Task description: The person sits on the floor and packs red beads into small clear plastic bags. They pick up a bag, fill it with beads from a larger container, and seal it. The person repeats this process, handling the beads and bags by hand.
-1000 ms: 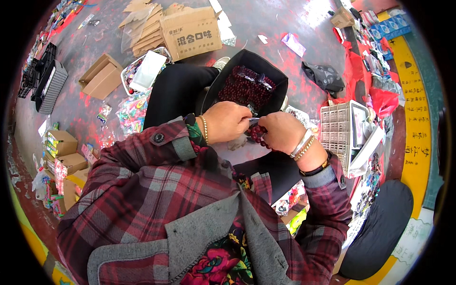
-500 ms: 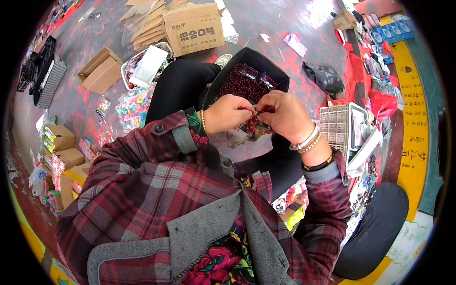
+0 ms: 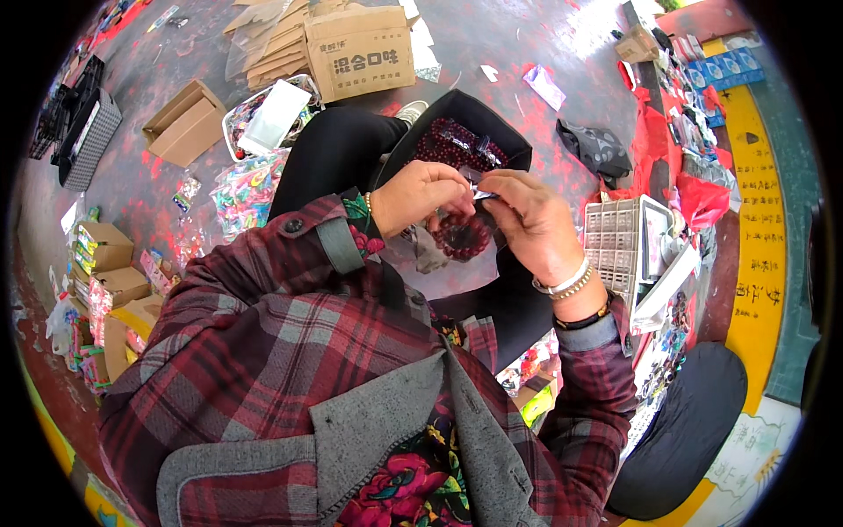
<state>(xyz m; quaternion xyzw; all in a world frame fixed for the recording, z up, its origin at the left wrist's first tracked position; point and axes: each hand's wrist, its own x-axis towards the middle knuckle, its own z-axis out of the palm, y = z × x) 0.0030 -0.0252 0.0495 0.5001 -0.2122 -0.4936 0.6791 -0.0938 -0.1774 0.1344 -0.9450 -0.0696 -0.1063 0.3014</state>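
A dark red bead bracelet (image 3: 463, 235) is held in front of the body, between the two hands and above the lap. The left hand (image 3: 420, 195) is closed, its fingers curled down onto the upper left of the bead ring, and a thin bangle is seen at its wrist. The right hand (image 3: 529, 221) is also closed in a pinch; a small clear plastic bag (image 3: 482, 191) is gripped between its thumb and fingers just above the bracelet, and the bag's edge is met there by the left fingertips. Whether the bracelet is inside the bag or only hanging beneath it cannot be told. Pale bracelets and a dark band are worn on the right wrist. Just beyond the hands, a black container (image 3: 492, 132) is seen on the lap, filled with more dark red beads (image 3: 448, 145) of the same kind. To the right, a white plastic basket (image 3: 615, 246) is placed near the right forearm. A large cardboard box (image 3: 360, 51) is set on the red-stained grey floor ahead, with a smaller open carton (image 3: 184, 123) to its left and a tray of mixed small goods (image 3: 268, 119) between them. A dark crumpled bag (image 3: 597, 149) is seen on the floor at upper right. A red plaid shirt is worn under a grey vest.
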